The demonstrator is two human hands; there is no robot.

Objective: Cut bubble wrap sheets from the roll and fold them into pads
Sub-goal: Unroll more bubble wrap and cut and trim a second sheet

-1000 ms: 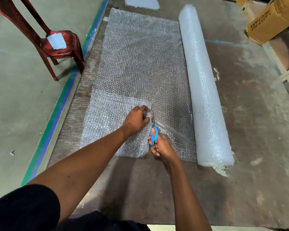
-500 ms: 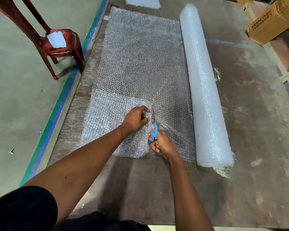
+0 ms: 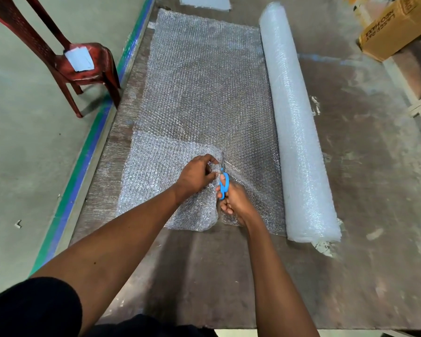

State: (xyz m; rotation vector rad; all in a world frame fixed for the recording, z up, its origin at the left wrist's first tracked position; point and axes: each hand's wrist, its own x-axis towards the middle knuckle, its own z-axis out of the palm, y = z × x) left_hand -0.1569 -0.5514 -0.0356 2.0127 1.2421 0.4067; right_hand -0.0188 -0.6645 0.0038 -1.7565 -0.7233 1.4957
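The right hand (image 3: 236,203) grips the blue scissors (image 3: 223,182), blades in the unrolled bubble wrap sheet (image 3: 204,93). The left hand (image 3: 196,175) pinches the sheet's folded-over flap (image 3: 156,171) just left of the blades. The roll (image 3: 294,117) lies right of the sheet on the surface (image 3: 362,190).

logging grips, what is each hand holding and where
Right hand grips the scissors by their blue handles; left hand pinches the bubble wrap sheet beside the cut.

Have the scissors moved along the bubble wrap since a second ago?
Yes. The scissors have advanced away from the person, further from the sheet's near edge, running alongside the roll.
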